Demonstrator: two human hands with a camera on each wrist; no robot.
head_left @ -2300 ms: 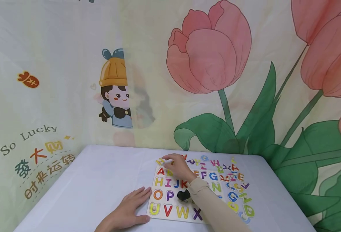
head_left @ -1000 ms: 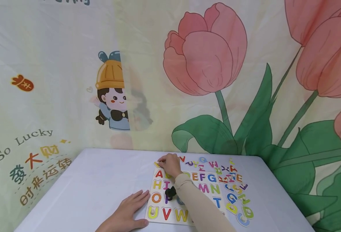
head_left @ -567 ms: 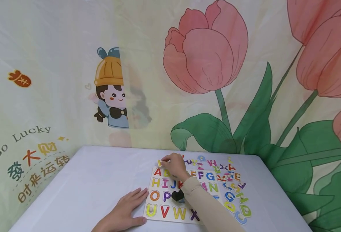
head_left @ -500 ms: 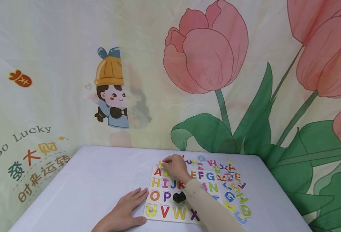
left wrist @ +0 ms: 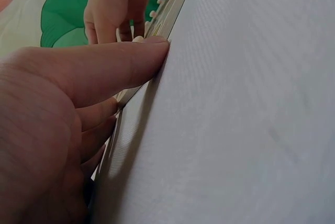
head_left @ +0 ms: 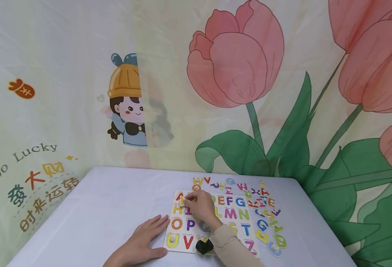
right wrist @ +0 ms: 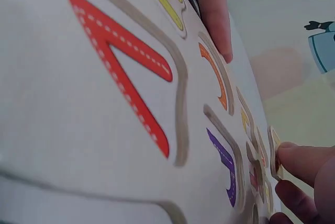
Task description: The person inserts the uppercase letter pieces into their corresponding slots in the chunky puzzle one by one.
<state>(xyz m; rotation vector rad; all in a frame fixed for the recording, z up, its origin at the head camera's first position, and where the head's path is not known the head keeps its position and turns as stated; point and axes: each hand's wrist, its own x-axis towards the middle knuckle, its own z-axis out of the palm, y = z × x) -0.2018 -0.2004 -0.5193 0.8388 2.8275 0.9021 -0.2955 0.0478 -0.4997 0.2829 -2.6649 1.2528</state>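
Observation:
My right hand (head_left: 201, 209) pinches a yellow letter piece (head_left: 182, 201) between thumb and fingertips, over the upper left of the white alphabet puzzle board (head_left: 180, 247). It looks like an H, partly hidden by the fingers. In the right wrist view the pinched letter piece (right wrist: 275, 153) stands tilted above the board's slots. My left hand (head_left: 144, 237) lies on the table, with its fingers fairly straight and the fingertips at the board's left edge. The thumb of that left hand (left wrist: 78, 77) touches the edge too. A yellow U piece (head_left: 172, 241) with a knob sits in its slot.
Loose letter pieces lie beyond the board, among them an orange O (head_left: 196, 188) and a blue Q (head_left: 231, 181). More are heaped at the right, including a blue G (head_left: 262, 225) and a green D (head_left: 280, 241). A printed curtain (head_left: 169, 92) hangs behind the white table (head_left: 116, 196).
My right hand has picked the yellow letter up from beyond the board's top left corner and brought it nearer, over the board. The left hand has stayed at the edge.

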